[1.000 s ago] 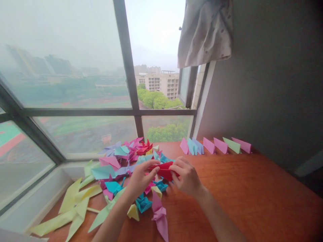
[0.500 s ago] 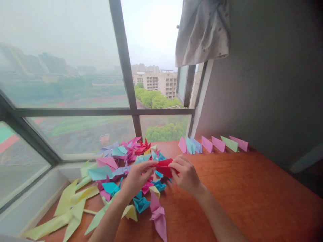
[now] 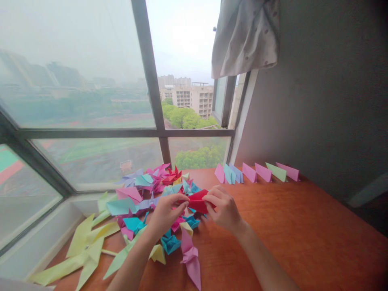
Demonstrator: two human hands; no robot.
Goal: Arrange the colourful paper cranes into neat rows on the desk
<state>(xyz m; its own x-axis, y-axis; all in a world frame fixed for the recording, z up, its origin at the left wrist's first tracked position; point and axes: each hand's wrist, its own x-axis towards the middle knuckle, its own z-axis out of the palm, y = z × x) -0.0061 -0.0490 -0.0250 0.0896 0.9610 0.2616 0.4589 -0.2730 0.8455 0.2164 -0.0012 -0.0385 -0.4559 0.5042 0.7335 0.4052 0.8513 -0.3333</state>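
Note:
Between my two hands is a red folded paper (image 3: 197, 201), held up over the wooden table. My left hand (image 3: 168, 210) pinches its left end between thumb and fingers. On its right end my right hand (image 3: 222, 206) is closed, fingertips on the upper edge. The paper has a crease along its length and pointed ends; its exact shape is partly covered by my fingers. Below and behind the hands lies a pile of folded paper pieces, among them a blue paper boat (image 3: 171, 243) and a pink folded paper piece (image 3: 190, 258).
A yellow paper pinwheel (image 3: 86, 248) lies at the left by the window sill. Several folded paper pieces, such as a green one (image 3: 276, 172), stand in a row along the table's (image 3: 291, 226) back edge. A curtain (image 3: 245, 38) hangs by the open window.
The left thumb and fingers have shifted slightly on the red paper's left end. Both hands keep hold of it; the view has moved only a little.

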